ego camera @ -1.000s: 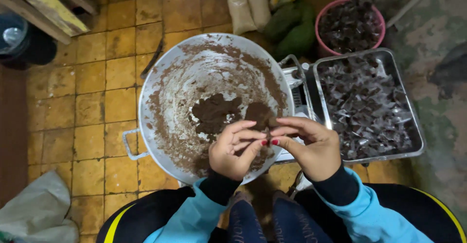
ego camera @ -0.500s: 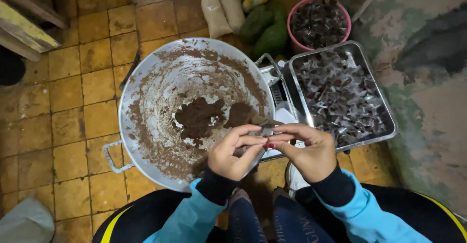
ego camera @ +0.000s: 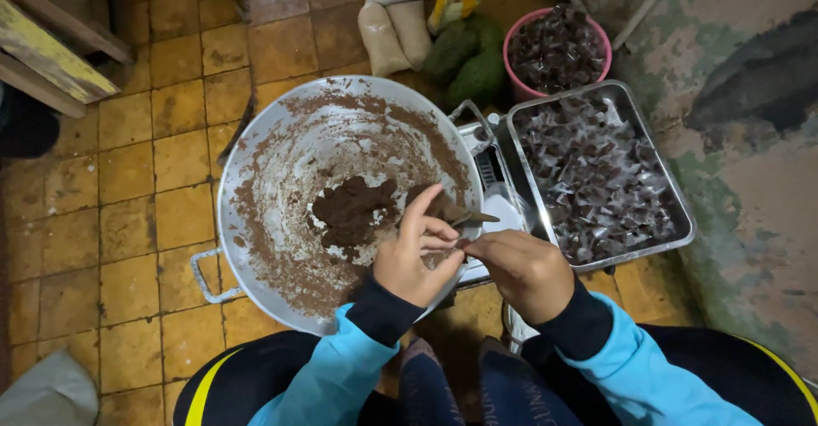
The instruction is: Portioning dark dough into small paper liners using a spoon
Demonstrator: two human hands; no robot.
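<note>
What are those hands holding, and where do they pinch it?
A small wrapped piece, pinched at its ends between fingertips of left hand and right hand.

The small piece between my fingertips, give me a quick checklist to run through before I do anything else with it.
1. Small piece pinched by both the left hand and right hand: ok.
2. Wrapper fully closed: cannot tell, fingers hide it.
3. Brown paste left in the big pan: ok, one lump remains.
4. Room in the metal tray of wrapped pieces: ok, not heaped over its rim.
5. Pink bowl within reach: cannot tell.
</note>
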